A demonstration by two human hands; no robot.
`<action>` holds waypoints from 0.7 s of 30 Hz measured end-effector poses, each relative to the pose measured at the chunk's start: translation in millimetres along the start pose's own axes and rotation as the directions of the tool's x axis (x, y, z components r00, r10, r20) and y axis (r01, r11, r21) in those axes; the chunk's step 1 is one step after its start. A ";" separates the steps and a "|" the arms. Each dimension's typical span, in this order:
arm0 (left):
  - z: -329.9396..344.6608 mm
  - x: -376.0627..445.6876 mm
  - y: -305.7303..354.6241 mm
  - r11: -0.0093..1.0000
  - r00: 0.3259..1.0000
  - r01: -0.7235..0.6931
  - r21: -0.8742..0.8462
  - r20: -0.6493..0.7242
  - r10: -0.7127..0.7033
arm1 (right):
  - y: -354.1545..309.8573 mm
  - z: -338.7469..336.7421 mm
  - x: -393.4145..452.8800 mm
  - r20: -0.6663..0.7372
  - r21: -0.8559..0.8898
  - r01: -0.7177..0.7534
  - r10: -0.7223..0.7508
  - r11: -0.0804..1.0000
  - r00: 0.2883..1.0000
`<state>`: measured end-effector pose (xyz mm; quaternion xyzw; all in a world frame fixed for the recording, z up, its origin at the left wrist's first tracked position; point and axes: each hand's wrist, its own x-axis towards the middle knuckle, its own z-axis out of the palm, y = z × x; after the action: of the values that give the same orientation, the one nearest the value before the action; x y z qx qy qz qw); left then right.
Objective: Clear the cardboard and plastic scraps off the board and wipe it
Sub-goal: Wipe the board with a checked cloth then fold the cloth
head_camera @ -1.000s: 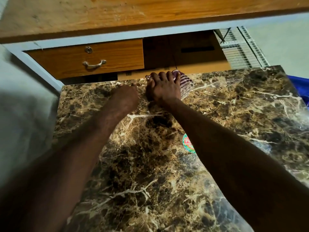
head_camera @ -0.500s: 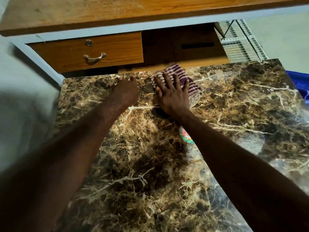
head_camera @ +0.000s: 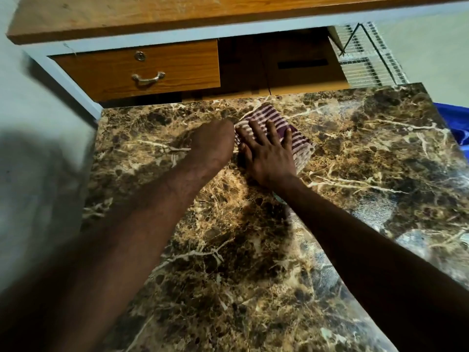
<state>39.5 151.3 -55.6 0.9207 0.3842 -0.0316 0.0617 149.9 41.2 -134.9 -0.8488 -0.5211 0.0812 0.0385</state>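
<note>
Wiping calls for my right hand (head_camera: 269,151), fingers spread flat on the striped cloth (head_camera: 291,133), to press evenly across the marble-patterned board (head_camera: 253,250); left hand's (head_camera: 215,143) fingers hidden.

The board (head_camera: 253,250) has a brown marble-patterned face, smooth and glossy, with pale sheen patches toward its right side. On it lies a woven cloth (head_camera: 291,128) striped maroon and white, soft and matt. Behind, the desk top (head_camera: 177,13) and the drawer front (head_camera: 177,69) show orange wood grain with a dull satin finish, the drawer handle (head_camera: 148,78) and lock (head_camera: 139,56) are shiny metal, and a white wire rack (head_camera: 368,62) stands at the right.
</note>
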 end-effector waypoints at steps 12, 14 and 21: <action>15.4 -17.4 -10.0 0.993 0.997 0.003 -0.119 -0.082 -0.013 | -8.6 -6.5 26.9 0.036 0.013 -0.004 0.004 1.000 0.999; 12.2 -18.8 -7.7 0.996 0.998 -0.006 -0.084 -0.070 0.000 | -12.1 -6.6 2.0 0.032 0.012 -0.004 0.004 1.000 0.999; 33.6 -47.0 24.7 0.997 0.985 0.053 0.047 0.164 -0.060 | -28.7 -4.3 -100.8 0.041 0.067 -0.073 0.070 0.995 0.997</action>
<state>23.8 96.3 -81.8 0.9047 0.4030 -0.1177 0.0727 80.8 -35.5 -116.4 -0.8634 -0.4878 0.1165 0.0546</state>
